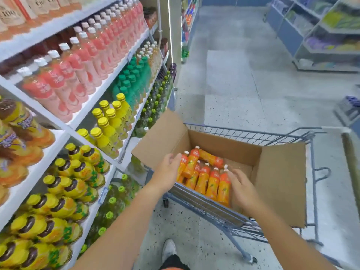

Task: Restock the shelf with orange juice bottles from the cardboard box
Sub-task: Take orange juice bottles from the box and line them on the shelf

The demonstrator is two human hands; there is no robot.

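Observation:
An open cardboard box (280, 172) sits in a blue wire cart (243, 136) right of the shelf. Several orange juice bottles (203, 179) with white caps lie and lean in the box's near left corner. My left hand (168, 169) reaches over the box's left edge with relaxed fingers, its fingertips at the leftmost bottle (182, 162). My right hand (240, 187) hovers with spread fingers against the rightmost bottle (224, 187); neither hand grips anything. The white shelf (83, 114) on the left holds rows of drinks, with a gap on one board (46, 137).
The shelf carries pink, green, yellow and orange-labelled bottles. The grey aisle floor (243, 84) stretches ahead. More racks stand at the far right (321, 36). A pack of blue-capped bottles (350, 106) sits at the right edge. My shoe (169, 248) is below the cart.

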